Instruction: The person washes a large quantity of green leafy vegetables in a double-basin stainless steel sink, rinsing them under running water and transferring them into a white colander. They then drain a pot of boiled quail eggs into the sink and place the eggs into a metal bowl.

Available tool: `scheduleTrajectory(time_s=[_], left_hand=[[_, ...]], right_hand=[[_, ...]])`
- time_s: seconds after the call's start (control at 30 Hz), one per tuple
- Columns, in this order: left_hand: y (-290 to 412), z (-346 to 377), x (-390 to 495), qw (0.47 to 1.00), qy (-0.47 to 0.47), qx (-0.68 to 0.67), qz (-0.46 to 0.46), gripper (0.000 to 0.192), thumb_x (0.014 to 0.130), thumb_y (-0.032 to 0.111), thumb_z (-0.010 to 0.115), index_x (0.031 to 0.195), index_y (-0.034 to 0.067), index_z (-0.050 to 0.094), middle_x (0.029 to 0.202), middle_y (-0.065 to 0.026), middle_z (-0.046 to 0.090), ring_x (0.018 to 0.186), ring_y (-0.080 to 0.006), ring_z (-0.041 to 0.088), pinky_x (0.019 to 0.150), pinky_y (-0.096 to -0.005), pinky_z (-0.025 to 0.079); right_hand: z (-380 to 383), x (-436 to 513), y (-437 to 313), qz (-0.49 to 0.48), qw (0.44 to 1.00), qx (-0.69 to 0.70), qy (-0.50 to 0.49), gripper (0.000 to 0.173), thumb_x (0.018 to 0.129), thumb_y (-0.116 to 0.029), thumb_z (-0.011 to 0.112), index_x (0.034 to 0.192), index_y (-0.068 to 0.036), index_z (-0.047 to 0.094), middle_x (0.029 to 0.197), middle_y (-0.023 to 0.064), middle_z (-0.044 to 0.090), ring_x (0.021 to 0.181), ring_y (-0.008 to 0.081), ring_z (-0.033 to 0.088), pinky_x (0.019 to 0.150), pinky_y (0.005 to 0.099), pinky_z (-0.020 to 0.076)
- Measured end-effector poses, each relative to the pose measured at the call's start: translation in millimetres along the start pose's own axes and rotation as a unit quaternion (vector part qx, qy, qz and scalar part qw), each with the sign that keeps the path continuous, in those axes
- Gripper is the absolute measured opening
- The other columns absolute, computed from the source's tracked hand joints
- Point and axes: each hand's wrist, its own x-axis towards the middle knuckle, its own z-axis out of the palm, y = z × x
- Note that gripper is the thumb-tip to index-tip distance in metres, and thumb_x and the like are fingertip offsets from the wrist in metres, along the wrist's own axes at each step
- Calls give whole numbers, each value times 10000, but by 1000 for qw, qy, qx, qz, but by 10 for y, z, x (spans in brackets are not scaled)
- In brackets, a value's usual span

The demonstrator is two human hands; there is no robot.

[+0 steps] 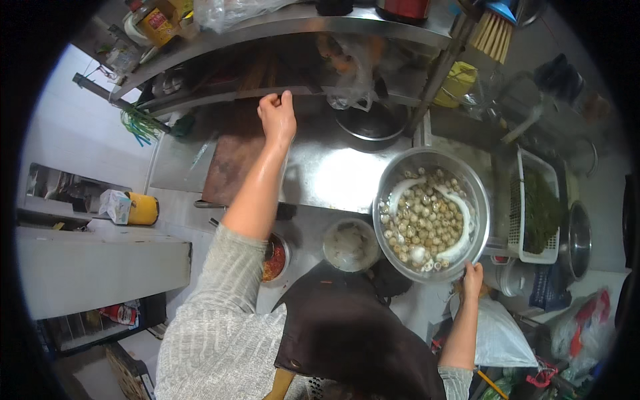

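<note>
My right hand [473, 282] grips the near right rim of a large metal basin [484, 220]. Many small, round, speckled eggs, apparently quail eggs [425, 215], sit in liquid inside it, with bright white arcs near the wall. The basin is at the right end of the steel worktable [320, 180], partly over its front edge. My left hand [278, 117] is raised over the back of a brown cutting board [230, 162], near the lower shelf edge. Its fingers are curled and the thumb side points up. Nothing shows in it, but the inside of the fingers is hidden.
A dark metal pan [372, 131] stands behind the basin, below a hanging plastic bag [352, 85]. To the right, a white basket [517, 220] holds greens. A pale round container [350, 245] and a tub of red food [275, 260] are below the table's front edge.
</note>
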Motion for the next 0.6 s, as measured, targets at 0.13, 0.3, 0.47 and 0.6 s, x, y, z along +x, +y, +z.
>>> scheduleTrajectory(time_s=[0.13, 0.3, 0.47, 0.6], left_hand=[[-31, 608, 541, 986, -99, 110, -80, 789, 802, 545, 728, 1146, -154, 606, 1181, -326, 638, 1159, -419, 612, 1025, -422, 452], [-259, 1241, 909, 923, -281, 126, -230, 441, 890, 358, 715, 1105, -19, 636, 964, -136, 651, 846, -218, 657, 632, -345, 574], [-279, 1043, 1074, 911, -257, 65, -317, 154, 903, 193, 604, 856, 73, 520, 731, -60, 483, 577, -157, 494, 472, -295, 393], [-158, 543, 974, 888, -205, -195, -364, 118, 899, 103, 571, 787, 71, 551, 619, -19, 517, 439, -77, 476, 402, -198, 453]], right_hand=[[19, -189, -223, 50, 998, 6, -28, 201, 897, -227, 657, 902, -51, 560, 726, 14, 518, 585, 135, 468, 509, 320, 383], [73, -514, -586, 92, 995, 11, -25, 208, 894, -243, 662, 934, -62, 568, 799, 30, 587, 636, 121, 556, 522, 274, 465], [412, -966, -715, 196, 968, 149, -52, 292, 922, -200, 626, 1147, -21, 576, 997, 99, 644, 719, 152, 629, 546, 270, 523], [768, -1108, -594, 184, 942, 281, 19, 220, 905, -197, 625, 1035, -27, 575, 812, 58, 621, 566, 138, 575, 435, 255, 441]])
